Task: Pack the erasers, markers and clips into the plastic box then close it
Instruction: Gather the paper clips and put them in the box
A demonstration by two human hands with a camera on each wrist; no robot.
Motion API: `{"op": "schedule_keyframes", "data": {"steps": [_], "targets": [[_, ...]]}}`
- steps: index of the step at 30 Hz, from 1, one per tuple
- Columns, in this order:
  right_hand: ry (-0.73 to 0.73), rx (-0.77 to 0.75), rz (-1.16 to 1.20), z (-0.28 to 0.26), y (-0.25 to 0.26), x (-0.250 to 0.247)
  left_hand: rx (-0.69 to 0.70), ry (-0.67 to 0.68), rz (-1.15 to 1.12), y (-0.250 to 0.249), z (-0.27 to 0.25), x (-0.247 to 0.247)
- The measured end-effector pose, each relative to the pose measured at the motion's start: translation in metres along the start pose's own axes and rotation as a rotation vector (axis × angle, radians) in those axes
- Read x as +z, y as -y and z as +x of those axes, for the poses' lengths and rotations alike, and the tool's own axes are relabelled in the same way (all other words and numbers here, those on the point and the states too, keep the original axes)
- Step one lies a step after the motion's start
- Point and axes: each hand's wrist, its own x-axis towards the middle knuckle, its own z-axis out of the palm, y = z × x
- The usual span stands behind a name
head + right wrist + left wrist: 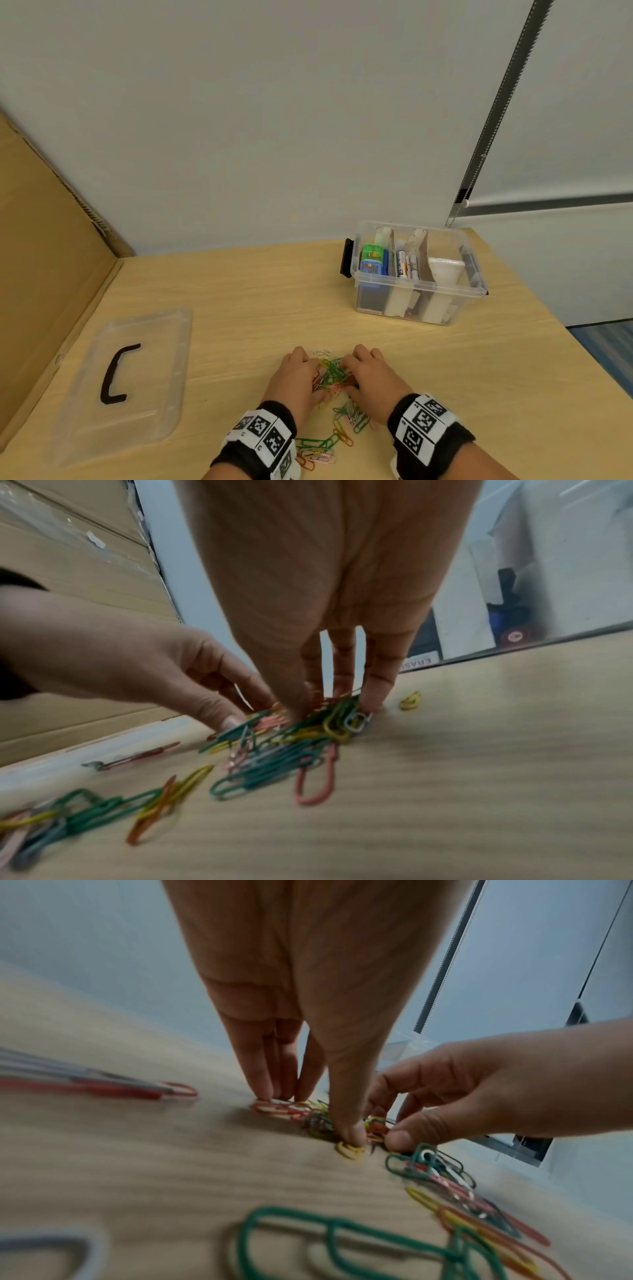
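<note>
Left hand (294,380) and right hand (373,380), each in a black fabric wristband, meet at lower centre. Their straight fingertips press into a tangled heap of coloured wire clips (332,373), too many to count, and neither hand grips it. On the pale woodgrain bench (239,291), one clear rectangular lid (154,342) lies lower left. One open clear plastic box (411,303) at centre right holds two blocky erasers (373,262) and two white markers (404,263).

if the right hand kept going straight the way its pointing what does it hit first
The pile of paper clips: the right hand has its fingertips in it. Just past the pile sits the left hand, so probably that next, though depth is unclear.
</note>
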Motion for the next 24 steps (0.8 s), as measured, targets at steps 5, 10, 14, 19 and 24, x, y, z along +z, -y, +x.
{"op": "schedule_keyframes", "data": {"steps": [5,10,14,19,24], "targets": [[-0.023,0.049,0.028,0.007,0.007,0.005,-0.026,-0.037,0.016,-0.003,0.006,-0.004],[-0.088,0.084,0.074,0.011,0.002,0.005,-0.038,-0.042,0.075,-0.006,0.009,-0.005],[-0.113,0.13,0.202,0.012,-0.009,-0.001,-0.046,-0.036,0.061,-0.006,0.011,-0.01],[-0.069,0.256,0.594,0.01,-0.025,-0.009,-0.043,-0.103,-0.106,0.003,0.004,-0.015],[-0.072,0.258,0.823,-0.001,-0.033,-0.034,-0.045,-0.196,-0.316,0.001,0.0,-0.028]]}}
